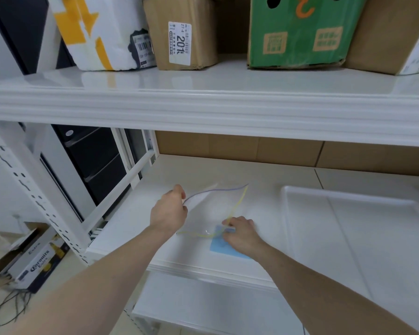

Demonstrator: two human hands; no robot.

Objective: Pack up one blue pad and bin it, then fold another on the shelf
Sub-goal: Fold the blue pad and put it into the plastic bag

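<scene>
I have one blue pad (221, 246) in front of me, lying flat on the white middle shelf (140, 221) close to its front edge. My right hand (240, 234) rests on the far part of the pad, fingers curled and pinching at the mouth of one clear zip bag (211, 211), where its yellow strip meets the pad's edge. My left hand (169, 210) is closed round the other side of the bag's opening, holding up the purple strip so that the mouth gapes wide between my two hands. The bag's clear film is hard to make out against the white shelf; I cannot tell whether any of the pad is already inside it.

To the right on the same shelf lies one shallow white tray (348, 228), well apart from the pad. Flat brown cardboard (276, 148) lines the back of this shelf.

On the upper shelf (203, 105) I count one white foam box with yellow tape (99, 37) at the left, one brown carton with a white label (179, 32) beside it, one green carton (300, 32) marked with an orange 3, and one larger brown carton (385, 37) at the right.

Down on the floor at the left sits one open Coronita Extra box (32, 259), with dark cables (7, 308) trailing near it.
</scene>
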